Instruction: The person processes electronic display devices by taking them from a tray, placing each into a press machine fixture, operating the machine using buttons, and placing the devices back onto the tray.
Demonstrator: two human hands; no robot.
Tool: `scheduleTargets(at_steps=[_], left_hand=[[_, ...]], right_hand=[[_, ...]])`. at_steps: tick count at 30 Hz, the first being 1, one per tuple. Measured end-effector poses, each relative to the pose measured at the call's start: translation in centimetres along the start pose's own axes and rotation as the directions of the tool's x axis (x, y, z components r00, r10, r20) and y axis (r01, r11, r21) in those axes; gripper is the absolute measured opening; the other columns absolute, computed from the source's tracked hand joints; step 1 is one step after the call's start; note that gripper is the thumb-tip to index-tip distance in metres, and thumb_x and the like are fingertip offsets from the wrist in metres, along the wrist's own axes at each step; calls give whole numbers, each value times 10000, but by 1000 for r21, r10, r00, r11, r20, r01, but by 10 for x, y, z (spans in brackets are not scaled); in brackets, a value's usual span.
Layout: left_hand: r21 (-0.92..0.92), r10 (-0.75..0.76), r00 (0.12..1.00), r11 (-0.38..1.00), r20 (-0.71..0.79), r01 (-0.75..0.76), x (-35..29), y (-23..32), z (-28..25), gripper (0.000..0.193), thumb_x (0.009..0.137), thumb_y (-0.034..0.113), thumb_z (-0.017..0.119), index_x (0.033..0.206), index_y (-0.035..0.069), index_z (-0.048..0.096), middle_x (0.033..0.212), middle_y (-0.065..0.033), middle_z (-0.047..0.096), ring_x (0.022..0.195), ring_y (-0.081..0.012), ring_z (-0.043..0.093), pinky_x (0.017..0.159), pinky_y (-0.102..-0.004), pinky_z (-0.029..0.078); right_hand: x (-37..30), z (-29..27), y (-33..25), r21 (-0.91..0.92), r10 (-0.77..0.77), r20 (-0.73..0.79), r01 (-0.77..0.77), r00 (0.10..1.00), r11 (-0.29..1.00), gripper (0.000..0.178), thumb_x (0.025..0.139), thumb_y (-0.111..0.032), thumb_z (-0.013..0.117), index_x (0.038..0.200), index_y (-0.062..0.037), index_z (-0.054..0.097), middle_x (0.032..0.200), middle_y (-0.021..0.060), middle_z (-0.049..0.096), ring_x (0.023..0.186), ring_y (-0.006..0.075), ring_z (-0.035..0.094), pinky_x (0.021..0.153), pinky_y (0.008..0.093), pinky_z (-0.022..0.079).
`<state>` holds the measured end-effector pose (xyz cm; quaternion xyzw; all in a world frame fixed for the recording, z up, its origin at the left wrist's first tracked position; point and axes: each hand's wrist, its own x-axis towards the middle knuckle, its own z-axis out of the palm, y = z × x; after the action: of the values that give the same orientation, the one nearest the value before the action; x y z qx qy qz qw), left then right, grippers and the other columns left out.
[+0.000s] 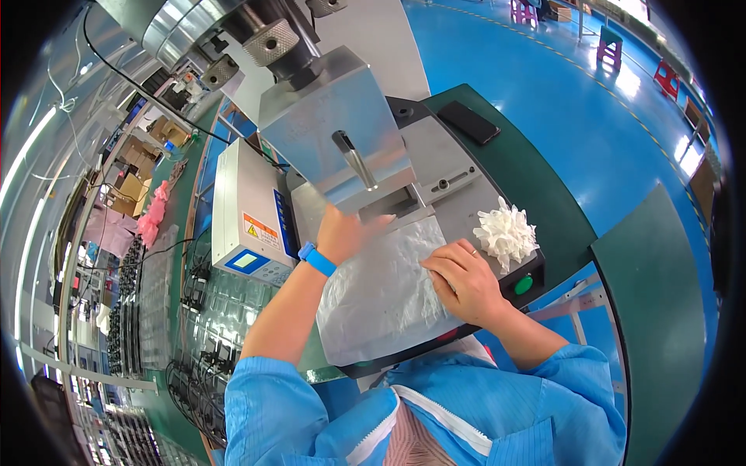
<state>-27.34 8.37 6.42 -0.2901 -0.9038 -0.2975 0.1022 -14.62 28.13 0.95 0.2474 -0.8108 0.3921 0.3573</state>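
Blue floor [497, 66] behind us, translucent plastic sheet [377, 303] flat on the press bed [453, 155], probably weighted by our right hand [466, 283], loosely half-open, seemingly gripping nothing. Left hand [346, 235]'s blurry by the steel block [334, 132], can't tell its grip. That overhanging block crowds us; control box [241, 194] left, white ruffled bundle [505, 233] right.

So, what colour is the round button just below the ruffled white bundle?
The button is green, best seen in the head view, the only one here.
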Motion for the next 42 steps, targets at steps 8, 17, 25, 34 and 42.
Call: scheduleTargets(at_steps=[8,17,25,34,42], left_hand=[[226,210,976,949,66,-219,-9,-10,1,415,789,205,744,1152,44,620,977,-50,674,866,-195,607,787,-293,474],[-196,-15,996,980,87,32,-3,-3,5,341,817,206,713,1106,45,630,1010,-54,663,874,-201,594,805,-312,467],[-125,-190,980,973,59,196,-13,-14,16,316,767,311,659,946,51,679,735,-127,655,619,-310,572,613,-386,465],[128,104,909,990,-403,-57,-52,-15,19,576,841,308,628,1318,49,435,1310,-140,500,1243,-353,438,1020,-414,372],[-242,-223,909,960,-351,142,-164,-6,-30,388,849,157,599,1205,12,542,1225,-147,554,1089,-308,535,931,-364,428]], right_hand=[[-3,1,0,15,4,0,-4,1000,1000,201,720,38,619,903,-45,621,905,50,577,767,213,531,678,273,441],[-2,-3,-1,18,57,70,-59,996,998,188,716,7,637,899,-35,637,945,61,595,831,230,550,779,315,453],[14,5,-15,-242,123,302,-49,945,969,177,748,-117,630,904,-39,660,1207,99,566,1173,306,480,1084,457,260],[10,6,-16,45,91,374,-116,923,992,515,743,-44,580,1251,-13,499,1307,148,485,1199,313,455,1055,398,320],[55,0,-7,394,517,286,-591,807,704,559,804,-7,506,1357,-8,427,1394,124,428,1260,246,413,1031,312,321]])
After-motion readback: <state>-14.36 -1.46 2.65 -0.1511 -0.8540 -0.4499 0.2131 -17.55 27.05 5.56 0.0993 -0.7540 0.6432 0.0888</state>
